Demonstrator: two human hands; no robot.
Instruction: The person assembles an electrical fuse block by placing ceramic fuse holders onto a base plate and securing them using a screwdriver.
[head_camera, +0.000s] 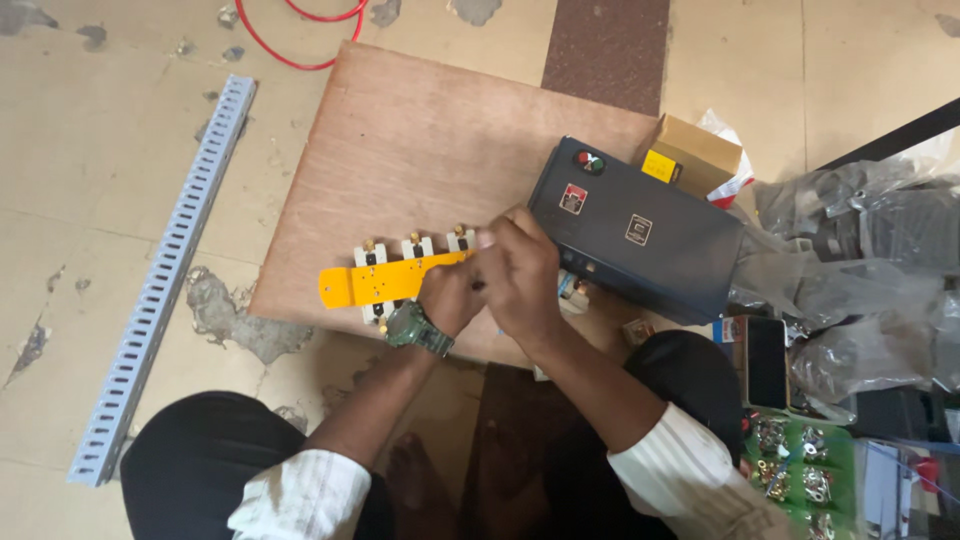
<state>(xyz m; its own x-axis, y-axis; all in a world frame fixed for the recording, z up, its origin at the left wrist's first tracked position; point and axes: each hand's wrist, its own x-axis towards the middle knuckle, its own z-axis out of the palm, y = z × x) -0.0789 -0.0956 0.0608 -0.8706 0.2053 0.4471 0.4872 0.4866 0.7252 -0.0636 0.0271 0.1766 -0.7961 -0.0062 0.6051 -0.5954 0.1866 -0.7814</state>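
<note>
A white switch block (410, 250) with brass terminals and an orange-yellow cover strip (375, 282) lies on a brown plywood board (420, 140). My left hand (447, 296), with a green wristwatch (416, 327), rests on the right end of the orange strip. My right hand (518, 272) is closed over the same end of the block, fingers curled; whatever it pinches is hidden. A dark blue metal enclosure (640, 235) with round red and green lamps lies just right of both hands.
A grey slotted cable duct (165, 275) lies on the tiled floor at left. A red wire (290, 40) loops at the top. A small cardboard box (695, 155), plastic bags (860, 260), a phone (766, 360) and a green tray of metal lugs (800, 470) sit at right.
</note>
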